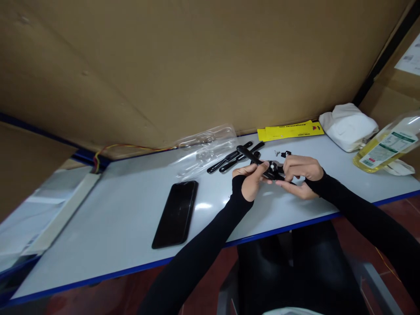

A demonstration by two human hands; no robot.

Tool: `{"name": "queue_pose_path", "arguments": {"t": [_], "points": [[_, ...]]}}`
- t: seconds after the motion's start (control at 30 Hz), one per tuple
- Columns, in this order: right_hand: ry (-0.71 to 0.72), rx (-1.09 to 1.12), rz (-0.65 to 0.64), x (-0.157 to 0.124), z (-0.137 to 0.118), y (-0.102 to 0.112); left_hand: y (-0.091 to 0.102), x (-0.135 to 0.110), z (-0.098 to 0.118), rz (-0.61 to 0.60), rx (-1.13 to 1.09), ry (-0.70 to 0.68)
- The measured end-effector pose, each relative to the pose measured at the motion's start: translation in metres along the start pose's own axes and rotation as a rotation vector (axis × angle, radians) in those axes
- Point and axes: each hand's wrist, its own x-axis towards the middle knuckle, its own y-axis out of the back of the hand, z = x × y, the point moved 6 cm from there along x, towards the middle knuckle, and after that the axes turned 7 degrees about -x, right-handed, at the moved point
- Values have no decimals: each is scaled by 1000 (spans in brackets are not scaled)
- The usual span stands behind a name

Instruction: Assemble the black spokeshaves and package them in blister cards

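A black spokeshave (pixel 249 154) is held just above the table, tilted, with one handle pointing up and left. My left hand (pixel 251 181) is closed on its left side, thumb near the silver screw in its middle. My right hand (pixel 303 170) has its fingers bent and closed around the right part of the same tool; what lies between those fingertips is partly hidden. Behind my hands lie more black spokeshaves (pixel 228 158) side by side. Small silver screws (pixel 277 153) and a small black part (pixel 286 154) rest just beyond my right hand.
A black phone (pixel 175 214) lies on the white table (pixel 108 218) to the left. Clear plastic packaging (pixel 206 148) and yellow cards (pixel 290 131) are along the cardboard wall. On the right are a white cloth bundle (pixel 348 127) and a bottle of yellow liquid (pixel 387 144).
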Motion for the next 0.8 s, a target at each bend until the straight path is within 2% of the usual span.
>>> {"name": "queue_pose_path", "arguments": {"t": [0.1,0.23,0.4,0.53,0.67,0.8], "points": [[-81,-53,52,-2,8,-1,-1,-1,-1,-4,-5,7],[3,-200,54,-2,9,1,0,-1,-2,3,-15,8],[-63,-180,44,-1,12,4,2,0,-2,-3,0,-3],[40,-174,45,0,4,3,3,1,-2,16,-13,-2],[-48,-166,53,1,8,4,1,2,-1,-7,-12,-6],[9,-193,26,-1,7,2,3,2,-1,26,-14,3]]}}
